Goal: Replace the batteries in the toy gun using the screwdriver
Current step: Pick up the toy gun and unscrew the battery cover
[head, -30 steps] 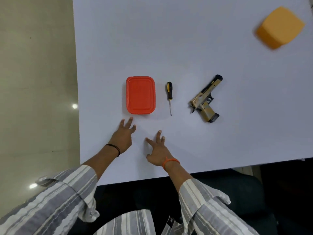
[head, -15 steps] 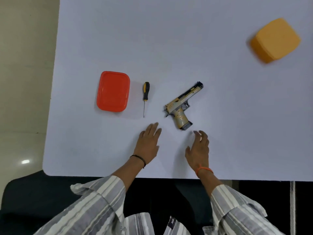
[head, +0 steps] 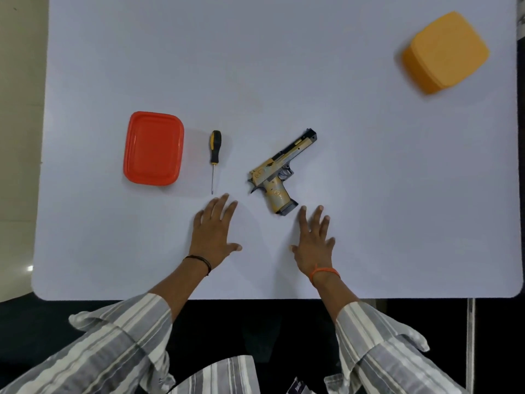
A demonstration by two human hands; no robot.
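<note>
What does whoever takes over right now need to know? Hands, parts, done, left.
Left hand: open, flat on the table, holding nothing.
Right hand: open, flat, fingertips just short of the toy gun grip.
Screwdriver: lies untouched between the red container and the gun, tip toward the person.
Orange container: far right corner.
Done: nothing visible; gun looks closed.
Left: pick up screwdriver, open battery cover, swap batteries, close. No batteries in view.

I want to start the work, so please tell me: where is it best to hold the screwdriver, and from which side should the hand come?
Probably by the black and yellow handle of the screwdriver: it is the thick end, lying flat and pointing away from the person, with the thin shaft toward them. Come from above, fingers closing across it from both sides. The left hand lies open just short of the tip.
</note>
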